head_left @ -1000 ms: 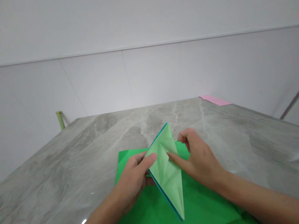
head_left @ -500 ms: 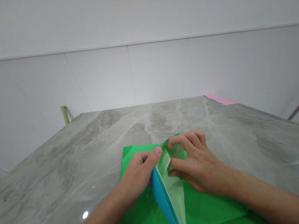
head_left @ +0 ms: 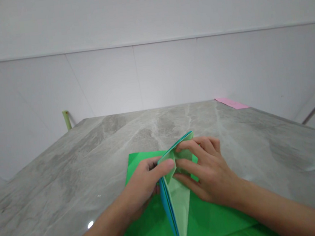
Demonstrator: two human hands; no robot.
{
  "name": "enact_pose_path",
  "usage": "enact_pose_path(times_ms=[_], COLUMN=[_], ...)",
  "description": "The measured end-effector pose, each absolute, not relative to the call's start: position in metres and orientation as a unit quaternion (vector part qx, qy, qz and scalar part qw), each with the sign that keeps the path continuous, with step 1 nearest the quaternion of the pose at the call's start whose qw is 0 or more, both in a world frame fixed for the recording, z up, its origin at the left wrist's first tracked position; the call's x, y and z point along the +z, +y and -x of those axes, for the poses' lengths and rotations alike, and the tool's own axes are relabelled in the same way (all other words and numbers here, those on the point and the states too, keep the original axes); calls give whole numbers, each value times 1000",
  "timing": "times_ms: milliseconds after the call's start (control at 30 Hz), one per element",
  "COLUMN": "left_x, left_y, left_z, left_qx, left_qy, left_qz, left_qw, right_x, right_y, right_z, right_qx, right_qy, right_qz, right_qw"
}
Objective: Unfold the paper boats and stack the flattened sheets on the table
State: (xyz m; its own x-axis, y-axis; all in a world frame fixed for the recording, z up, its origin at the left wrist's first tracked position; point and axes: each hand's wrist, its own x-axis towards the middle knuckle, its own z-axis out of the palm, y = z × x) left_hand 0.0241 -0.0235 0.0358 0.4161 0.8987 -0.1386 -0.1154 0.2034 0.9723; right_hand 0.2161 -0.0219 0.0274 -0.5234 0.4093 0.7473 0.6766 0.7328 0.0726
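Between my hands stands a folded paper piece point(head_left: 180, 202), blue on its outer layers and pale green inside, with its narrow point toward me. My left hand point(head_left: 149, 181) is closed on its left edge, thumb lying over the pale green fold. From the right, my right hand point(head_left: 208, 165) has its fingertips inside the opened fold; its fingers are bent and press on the pale green paper. Part of the fold is hidden behind those fingers. Underneath lies a larger bright green sheet point(head_left: 215, 221).
A grey marbled table point(head_left: 93, 152) stretches back to a white wall point(head_left: 169, 75). At the far right edge rests a pink paper point(head_left: 232, 103). A light green post-like object point(head_left: 66, 120) shows past the table's far left corner.
The folded piece has turned slightly, its near point shifting left and its far tip rising. My left thumb has moved a little right over the fold. My right fingers have straightened somewhat.
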Motion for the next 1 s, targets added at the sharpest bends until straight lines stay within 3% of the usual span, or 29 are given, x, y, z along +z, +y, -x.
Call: enact_pose_path(times_ms=[367,733,1000], left_x=[44,34,42], left_y=[-27,-23,-29], left_z=[-19,-15,-20], left_qx=[374,387,398], left_qy=[373,495,422], left_qz=[-722,-676,-679], left_qw=[447,384,451], right_x=[26,25,29], right_y=[-23,-21,-25], right_z=[-203,-204,-204], right_qx=[-224,-194,-191], right_qy=[-840,-871,-885], right_qz=[348,323,339], right_qw=[350,316,255])
